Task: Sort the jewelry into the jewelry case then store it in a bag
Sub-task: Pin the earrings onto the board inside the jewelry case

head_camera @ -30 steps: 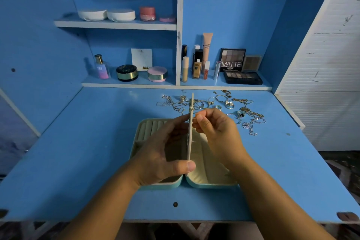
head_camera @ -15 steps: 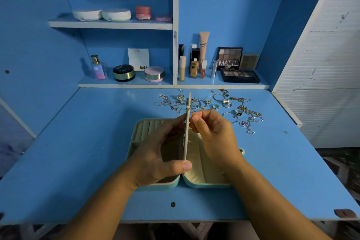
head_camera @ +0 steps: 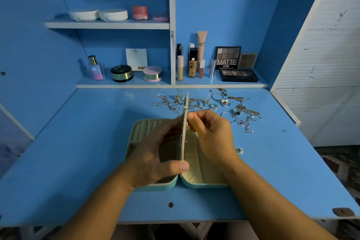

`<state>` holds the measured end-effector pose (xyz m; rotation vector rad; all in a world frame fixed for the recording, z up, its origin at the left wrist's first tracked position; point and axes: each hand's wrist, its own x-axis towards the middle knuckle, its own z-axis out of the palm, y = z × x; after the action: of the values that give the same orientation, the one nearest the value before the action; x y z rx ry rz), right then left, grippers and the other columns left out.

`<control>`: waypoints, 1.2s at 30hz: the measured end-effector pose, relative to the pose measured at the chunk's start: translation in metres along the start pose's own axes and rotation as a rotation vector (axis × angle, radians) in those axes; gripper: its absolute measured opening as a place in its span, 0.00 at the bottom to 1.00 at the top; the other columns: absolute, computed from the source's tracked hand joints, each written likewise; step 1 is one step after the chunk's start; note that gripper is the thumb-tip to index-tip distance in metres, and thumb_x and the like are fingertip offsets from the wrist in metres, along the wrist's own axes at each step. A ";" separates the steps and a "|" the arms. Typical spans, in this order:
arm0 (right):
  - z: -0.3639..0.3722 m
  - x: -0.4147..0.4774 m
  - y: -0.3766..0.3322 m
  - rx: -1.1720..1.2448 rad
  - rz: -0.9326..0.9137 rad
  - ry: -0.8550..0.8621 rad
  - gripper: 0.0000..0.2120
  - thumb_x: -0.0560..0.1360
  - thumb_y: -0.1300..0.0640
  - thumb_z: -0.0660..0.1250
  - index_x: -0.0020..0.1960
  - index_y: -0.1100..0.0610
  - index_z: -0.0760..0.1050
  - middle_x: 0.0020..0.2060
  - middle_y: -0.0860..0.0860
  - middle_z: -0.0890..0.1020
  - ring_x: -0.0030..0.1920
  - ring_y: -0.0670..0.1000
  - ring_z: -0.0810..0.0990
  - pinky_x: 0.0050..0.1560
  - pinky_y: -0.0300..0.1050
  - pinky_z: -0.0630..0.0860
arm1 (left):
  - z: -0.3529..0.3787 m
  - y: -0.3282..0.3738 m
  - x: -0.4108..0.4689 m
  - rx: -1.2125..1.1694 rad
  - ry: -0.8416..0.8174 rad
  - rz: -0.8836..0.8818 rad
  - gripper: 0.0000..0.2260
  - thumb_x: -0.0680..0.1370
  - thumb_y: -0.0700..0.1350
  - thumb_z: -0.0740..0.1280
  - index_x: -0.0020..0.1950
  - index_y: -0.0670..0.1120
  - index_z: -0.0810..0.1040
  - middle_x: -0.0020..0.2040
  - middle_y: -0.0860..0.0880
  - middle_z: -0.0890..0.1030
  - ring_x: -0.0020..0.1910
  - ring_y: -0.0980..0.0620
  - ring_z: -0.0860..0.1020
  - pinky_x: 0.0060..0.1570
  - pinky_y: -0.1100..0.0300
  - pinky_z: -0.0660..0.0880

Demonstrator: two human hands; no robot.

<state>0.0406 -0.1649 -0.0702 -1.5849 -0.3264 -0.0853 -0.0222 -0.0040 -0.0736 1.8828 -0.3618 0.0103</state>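
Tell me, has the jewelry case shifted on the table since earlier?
No; the jewelry case sits just as before, behind the small dark hole in the table.

Our left hand covered much of the jewelry case; we couldn't see what our right hand pinched beside the divider panel.

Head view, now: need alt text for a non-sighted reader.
Two bare hands hold a thin cream divider panel upright on edge over the middle of an open mint-green jewelry case on a blue desk: the left hand grips its near end, the right hand pinches it higher up. Loose gold and silver rings and chains lie on the desk behind.
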 end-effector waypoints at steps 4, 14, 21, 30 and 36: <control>-0.002 -0.004 0.000 0.103 0.026 -0.017 0.06 0.77 0.58 0.66 0.48 0.58 0.80 0.38 0.49 0.84 0.42 0.46 0.82 0.46 0.39 0.79 | 0.001 0.001 0.000 -0.010 -0.004 -0.005 0.38 0.67 0.51 0.74 0.75 0.46 0.65 0.68 0.46 0.74 0.69 0.43 0.71 0.67 0.42 0.70; -0.003 0.001 0.005 -0.037 -0.025 -0.041 0.05 0.76 0.61 0.67 0.45 0.52 0.77 0.38 0.49 0.82 0.41 0.52 0.81 0.48 0.49 0.80 | 0.000 0.001 0.000 0.010 -0.001 0.009 0.38 0.66 0.51 0.73 0.75 0.47 0.65 0.68 0.48 0.75 0.70 0.46 0.71 0.68 0.46 0.70; -0.005 0.004 0.002 -0.234 -0.107 -0.082 0.03 0.77 0.57 0.66 0.45 0.54 0.78 0.36 0.45 0.81 0.39 0.44 0.79 0.43 0.40 0.78 | -0.001 0.003 0.001 -0.005 -0.020 -0.008 0.38 0.66 0.52 0.73 0.74 0.47 0.66 0.67 0.46 0.75 0.69 0.44 0.71 0.66 0.43 0.71; -0.005 -0.003 0.000 -0.142 -0.091 -0.041 0.05 0.76 0.61 0.67 0.47 0.51 0.77 0.39 0.45 0.82 0.41 0.43 0.82 0.45 0.38 0.79 | 0.000 0.002 0.001 0.034 -0.017 0.018 0.39 0.66 0.53 0.73 0.75 0.48 0.64 0.67 0.45 0.74 0.69 0.43 0.71 0.66 0.41 0.71; -0.007 -0.001 -0.004 -0.283 -0.111 -0.060 0.04 0.77 0.58 0.67 0.44 0.51 0.77 0.37 0.44 0.82 0.40 0.43 0.81 0.42 0.38 0.78 | 0.001 0.003 0.002 0.028 -0.035 0.037 0.40 0.67 0.53 0.72 0.76 0.47 0.64 0.68 0.46 0.74 0.70 0.44 0.70 0.67 0.43 0.70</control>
<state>0.0399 -0.1717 -0.0657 -1.8511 -0.4646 -0.1760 -0.0214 -0.0063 -0.0706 1.9051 -0.4226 0.0077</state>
